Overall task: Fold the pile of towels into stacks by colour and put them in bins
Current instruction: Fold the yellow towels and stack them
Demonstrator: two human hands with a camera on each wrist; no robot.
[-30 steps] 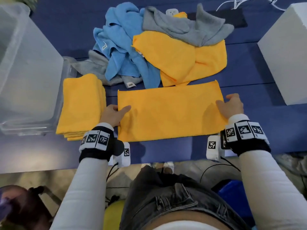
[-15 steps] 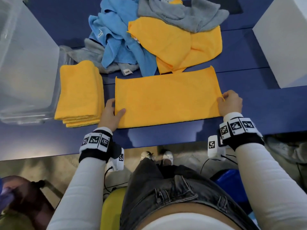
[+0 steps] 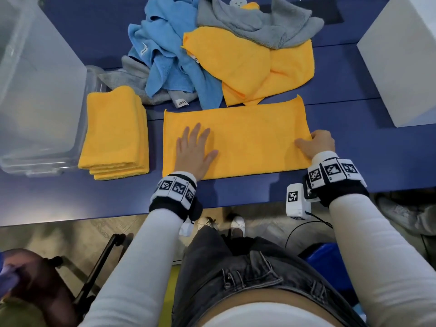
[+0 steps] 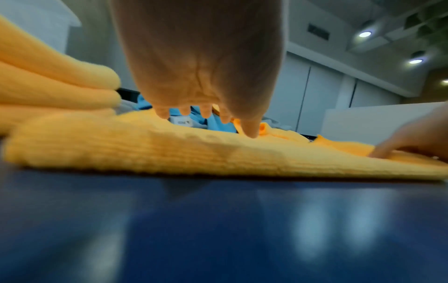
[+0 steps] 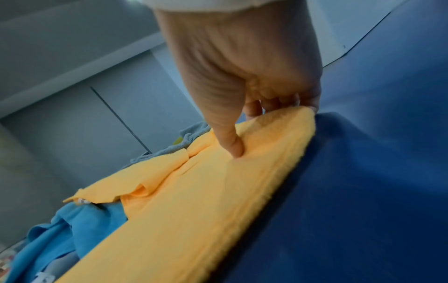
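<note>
An orange towel (image 3: 247, 135), folded into a long strip, lies flat near the front edge of the blue table (image 3: 70, 199). My left hand (image 3: 194, 147) rests flat on its left part with fingers spread. My right hand (image 3: 317, 145) pinches the strip's right end (image 5: 278, 130), thumb on top and fingers curled under the edge. A stack of folded orange towels (image 3: 115, 131) sits to the left of the strip. Behind lies the unfolded pile: blue towels (image 3: 169, 60), grey towels (image 3: 257, 22) and another orange towel (image 3: 254, 67).
A clear plastic bin (image 3: 35, 90) stands at the left, touching the folded stack's side. A white box (image 3: 401, 60) stands at the right. In front of the table are my legs and cables on the floor.
My left hand has moved from the strip's left edge onto the towel and now lies flat on it. The right hand stays at the right end, now gripping the edge.
</note>
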